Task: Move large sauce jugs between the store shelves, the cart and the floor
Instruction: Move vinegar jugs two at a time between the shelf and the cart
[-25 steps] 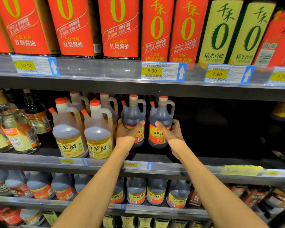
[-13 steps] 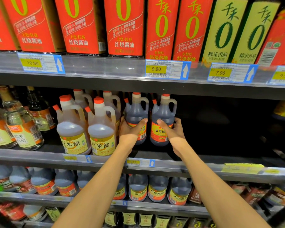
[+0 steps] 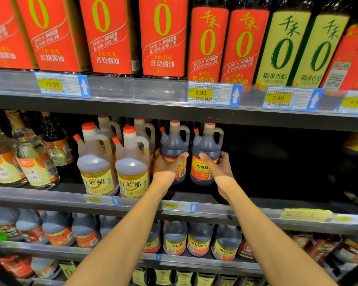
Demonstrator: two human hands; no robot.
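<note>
dark jugs (image 3: 174, 153) (image 3: 207, 155) upright, side by side, mid shelf (image 3: 256, 205) | left hand (image 3: 165, 170) wraps left jug, thumb across front | right hand (image 3: 219, 170) wraps right jug | long axis vertical, pull toward person | pale jugs (image 3: 132, 168) just beside left hand, upper shelf (image 3: 153, 104) edge close above caps | right side bare

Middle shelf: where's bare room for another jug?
Free: the dark stretch of the middle shelf right of the right dark vinegar jug, held by the right hand. Crowded: leftward, the pale white-vinegar jugs and glass bottles stand packed.
</note>
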